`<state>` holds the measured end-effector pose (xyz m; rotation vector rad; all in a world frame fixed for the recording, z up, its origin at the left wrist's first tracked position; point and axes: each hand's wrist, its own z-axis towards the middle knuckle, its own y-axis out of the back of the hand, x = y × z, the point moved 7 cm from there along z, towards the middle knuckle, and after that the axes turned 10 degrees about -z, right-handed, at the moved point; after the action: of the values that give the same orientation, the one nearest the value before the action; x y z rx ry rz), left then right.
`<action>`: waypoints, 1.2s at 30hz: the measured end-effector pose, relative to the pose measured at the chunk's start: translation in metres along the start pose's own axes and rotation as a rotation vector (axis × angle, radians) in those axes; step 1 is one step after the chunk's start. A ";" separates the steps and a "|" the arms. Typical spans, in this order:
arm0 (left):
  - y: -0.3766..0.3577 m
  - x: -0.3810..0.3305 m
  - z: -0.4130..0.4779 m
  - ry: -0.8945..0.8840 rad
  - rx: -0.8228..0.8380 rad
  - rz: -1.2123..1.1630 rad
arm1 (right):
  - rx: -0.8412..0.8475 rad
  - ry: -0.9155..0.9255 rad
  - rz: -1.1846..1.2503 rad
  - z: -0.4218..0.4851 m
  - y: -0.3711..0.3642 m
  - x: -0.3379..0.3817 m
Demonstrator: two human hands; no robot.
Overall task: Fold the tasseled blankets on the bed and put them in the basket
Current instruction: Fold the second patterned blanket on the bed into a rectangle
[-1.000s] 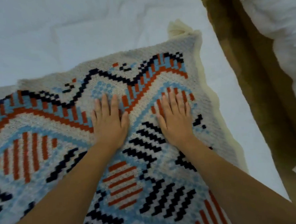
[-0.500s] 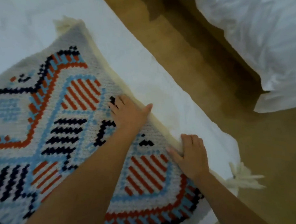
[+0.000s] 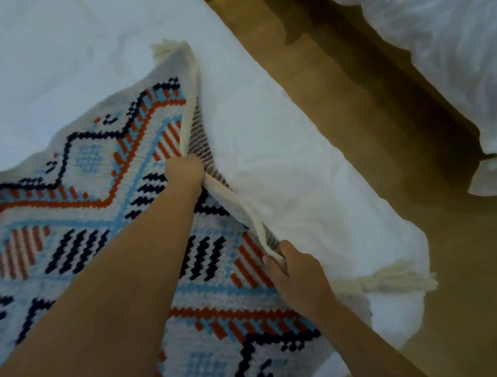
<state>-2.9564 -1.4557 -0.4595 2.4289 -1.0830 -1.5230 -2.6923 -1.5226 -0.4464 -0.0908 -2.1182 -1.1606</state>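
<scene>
Head view: the blanket [image 3: 79,226] lies flat on the bed [image 3: 283,163], its cream right edge running away from the person toward the far tassel [image 3: 166,47]. Both hands pinch that edge — the left hand [image 3: 184,171] farther along it, the right hand [image 3: 296,275] nearer the near tassel [image 3: 396,281]. The rest of the blanket spreads leftward of the grips, so the fold likely carries the edge that way. No basket shows.

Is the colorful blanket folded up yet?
Not yet. The blanket lies spread on the bed; the left hand and right hand just lift its cream edge.
</scene>
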 end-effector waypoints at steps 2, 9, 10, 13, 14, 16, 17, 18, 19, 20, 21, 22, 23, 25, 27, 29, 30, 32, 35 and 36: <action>0.028 0.008 0.005 0.054 0.012 -0.097 | 0.034 0.039 0.008 -0.011 -0.019 0.032; 0.174 0.021 0.017 -0.046 0.008 -0.134 | 0.139 0.219 -0.098 -0.058 -0.107 0.166; 0.202 0.026 0.019 -0.053 0.008 -0.149 | 0.144 0.240 -0.108 -0.067 -0.123 0.187; 0.289 0.050 0.030 -0.061 0.021 -0.191 | 0.167 0.259 -0.117 -0.094 -0.176 0.245; 0.317 0.061 0.035 -0.067 0.016 -0.203 | 0.169 0.266 -0.127 -0.104 -0.196 0.265; 0.374 0.082 0.044 -0.072 -0.001 -0.221 | 0.193 0.261 -0.125 -0.122 -0.237 0.304; 0.394 0.091 0.047 -0.066 -0.010 -0.230 | 0.216 0.254 -0.118 -0.129 -0.254 0.317; 0.419 0.099 0.050 -0.064 -0.022 -0.243 | 0.238 0.248 -0.118 -0.137 -0.273 0.332; 0.442 0.107 0.052 -0.064 -0.028 -0.251 | 0.247 0.239 -0.120 -0.144 -0.288 0.345; 0.463 0.114 0.054 -0.063 -0.027 -0.255 | 0.250 0.226 -0.124 -0.149 -0.301 0.358; 0.481 0.121 0.056 -0.058 -0.023 -0.259 | 0.257 0.214 -0.133 -0.154 -0.314 0.369; 0.497 0.129 0.059 -0.050 -0.026 -0.266 | 0.267 0.210 -0.149 -0.158 -0.325 0.379; 0.512 0.135 0.062 -0.043 -0.041 -0.273 | 0.275 0.212 -0.168 -0.161 -0.335 0.390; 0.540 0.146 0.070 -0.030 -0.071 -0.285 | 0.292 0.230 -0.202 -0.167 -0.354 0.409; 0.561 0.152 0.082 -0.017 -0.071 -0.299 | 0.327 0.265 -0.218 -0.170 -0.372 0.428; 0.579 0.159 0.095 -0.006 -0.077 -0.299 | 0.352 0.290 -0.226 -0.172 -0.389 0.445; 0.590 0.162 0.103 0.001 -0.079 -0.303 | 0.371 0.288 -0.220 -0.173 -0.399 0.453; 0.613 0.170 0.118 0.016 -0.087 -0.319 | 0.420 0.315 -0.238 -0.178 -0.420 0.469; 0.649 0.188 0.139 0.047 -0.115 -0.308 | 0.475 0.339 -0.276 -0.184 -0.456 0.492; 0.662 0.196 0.147 0.058 -0.120 -0.312 | 0.486 0.345 -0.285 -0.187 -0.469 0.501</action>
<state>-3.3703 -2.0252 -0.4103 2.6319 -0.6031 -1.5328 -3.1400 -2.0738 -0.4085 0.6068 -2.0735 -0.7133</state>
